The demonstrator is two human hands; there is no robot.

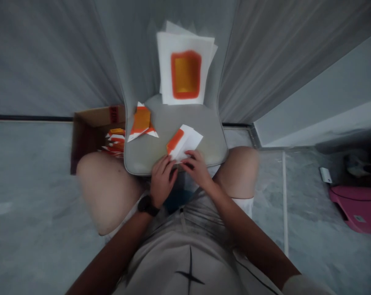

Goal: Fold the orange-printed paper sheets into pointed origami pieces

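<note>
A partly folded sheet (188, 141), white with an orange and red edge, lies at the front of the grey chair seat (136, 157). My left hand (162, 178) grips its lower left edge, fingers bent over the paper. At its lower right edge, my right hand (197, 168) pinches the same sheet between thumb and fingers. Folded orange and white paper pieces (142, 121) rest on the left of the seat. A stack of white sheets with a red-bordered orange rectangle (187, 73) leans on the chair's backrest.
Left of the chair, a cardboard box (95, 116) holds several folded orange and white papers (116, 139). My knees flank the seat. On the floor at the far right are a pink object (357, 209) and a small white object (326, 175). Grey curtains hang behind.
</note>
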